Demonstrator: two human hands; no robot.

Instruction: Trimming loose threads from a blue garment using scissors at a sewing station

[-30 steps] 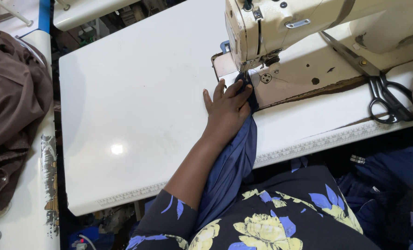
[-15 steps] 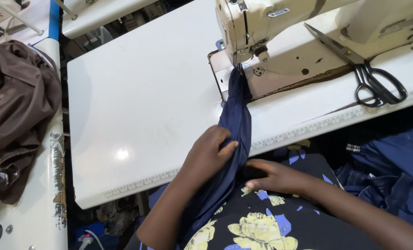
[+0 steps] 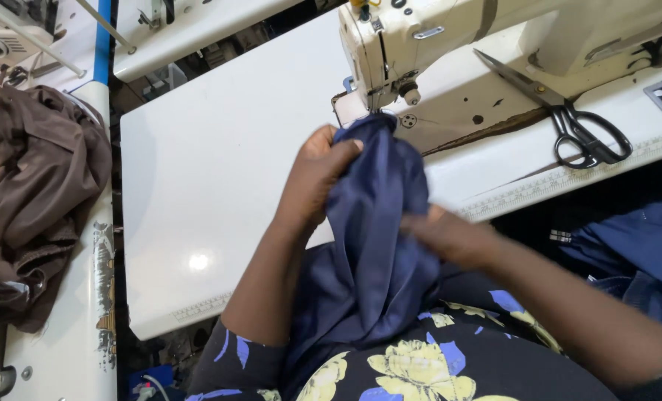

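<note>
Both hands have risen, left hand (image 3: 312, 182) and right hand (image 3: 449, 236) grip clamped on navy cloth (image 3: 375, 223).

Your left hand (image 3: 312, 182) pinches the top of a dark navy woven cloth (image 3: 372, 245), bunched and creased, which hangs from the needle area to your lap, while your blurred right hand (image 3: 449, 236) presses against its right edge lower down.
</note>
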